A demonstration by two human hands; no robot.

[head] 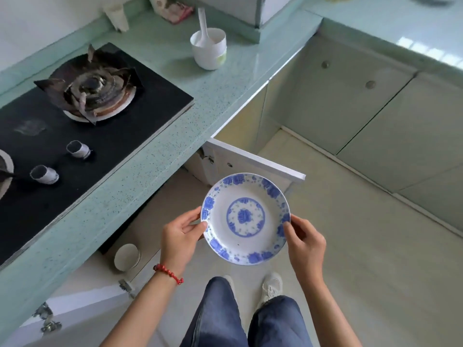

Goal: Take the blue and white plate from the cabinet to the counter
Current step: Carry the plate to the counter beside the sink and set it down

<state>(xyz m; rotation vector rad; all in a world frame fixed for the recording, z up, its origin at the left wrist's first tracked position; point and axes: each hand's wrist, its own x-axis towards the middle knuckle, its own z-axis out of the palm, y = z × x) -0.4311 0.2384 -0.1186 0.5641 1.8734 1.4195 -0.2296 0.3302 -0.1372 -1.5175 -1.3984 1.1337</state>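
Note:
The blue and white plate (245, 219), round with a blue flower rim and a blue centre medallion, is held level above the floor in front of me. My left hand (181, 237) grips its left rim, thumb on top. My right hand (304, 242) grips its right rim the same way. The pale green speckled counter (160, 156) runs to the left of the plate and above it in the view. Below the counter the cabinet stands with both doors open, one door (253, 162) just beyond the plate, the other (82, 303) at lower left.
A black gas hob (82, 121) with a burner and two knobs takes up the counter's left part. A white cup with a spoon (209, 48) stands farther back. White bowls (126, 256) sit inside the open cabinet. Closed cabinet fronts line the right side.

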